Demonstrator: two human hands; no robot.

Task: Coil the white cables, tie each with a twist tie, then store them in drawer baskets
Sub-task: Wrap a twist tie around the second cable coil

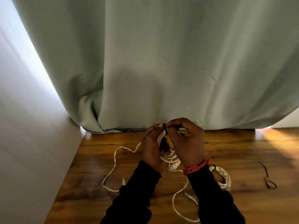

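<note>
Big pale green curtain hanging across the back, wooden counter below it, and right at the far edge of that counter, the action. Both hands are up over a coiled white cable, held just above the wood. The left hand cradles the coil from the near-left side, fingers curled around the loops, thumb up at the top. The right hand, orange braided bracelet at the wrist, arches over the top, its fingers pinched together on a dark twist tie that stands at the crown of the coil. So this looks like the tying step: coil made, tie wrapped, ends being twisted.

Next move, I'd judge, calls for a few firm turns of those tie ends while the left hand keeps the loops bunched, or they'll spring apart.

Behind the right forearm lies a tied coil, dark tie showing at its top. A loose white cable trails across the counter to the left, another loose cable loops near the sleeves. Far right, a spare twist tie waits. No drawer baskets in view.
</note>
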